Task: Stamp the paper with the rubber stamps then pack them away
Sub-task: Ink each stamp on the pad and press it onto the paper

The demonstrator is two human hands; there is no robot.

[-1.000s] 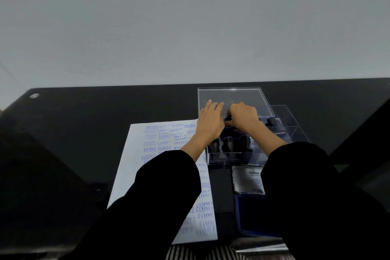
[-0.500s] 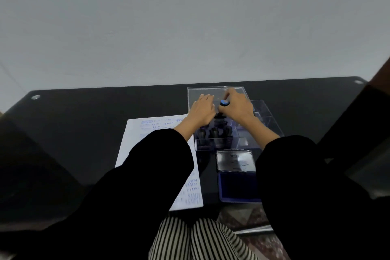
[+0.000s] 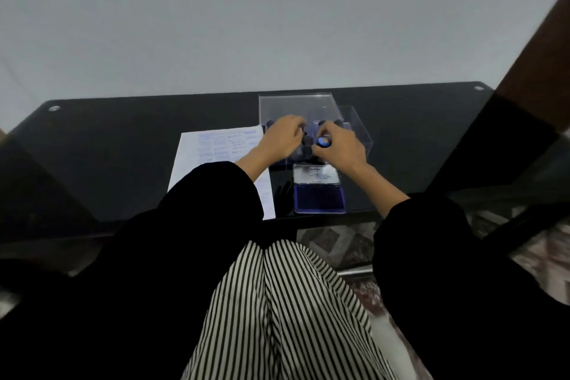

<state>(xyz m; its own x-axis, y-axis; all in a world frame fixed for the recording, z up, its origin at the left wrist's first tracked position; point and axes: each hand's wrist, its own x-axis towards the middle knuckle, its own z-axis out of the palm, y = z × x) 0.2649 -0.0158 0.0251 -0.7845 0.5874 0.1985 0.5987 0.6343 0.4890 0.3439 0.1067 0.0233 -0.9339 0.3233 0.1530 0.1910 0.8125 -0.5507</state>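
Note:
A clear plastic box (image 3: 296, 103) stands at the back of the black glass table (image 3: 123, 148), with several dark rubber stamps (image 3: 305, 148) inside. My right hand (image 3: 342, 145) pinches a stamp with a blue round cap (image 3: 323, 141) over the box. My left hand (image 3: 282, 136) rests with curled fingers on the stamps at the box's left side; what it holds is hidden. The white paper (image 3: 212, 151), covered with blue stamp prints, lies left of the box, partly under my left sleeve.
An open blue ink pad (image 3: 319, 197) with its white-labelled lid lies just in front of the box. A second clear box part (image 3: 359, 126) sits to the right. My striped trousers and a patterned floor show below the table edge.
The camera has tilted down and back, so the table looks smaller. My right hand lifted a blue-capped stamp from the box and brought it nearer; my left hand stayed on the box.

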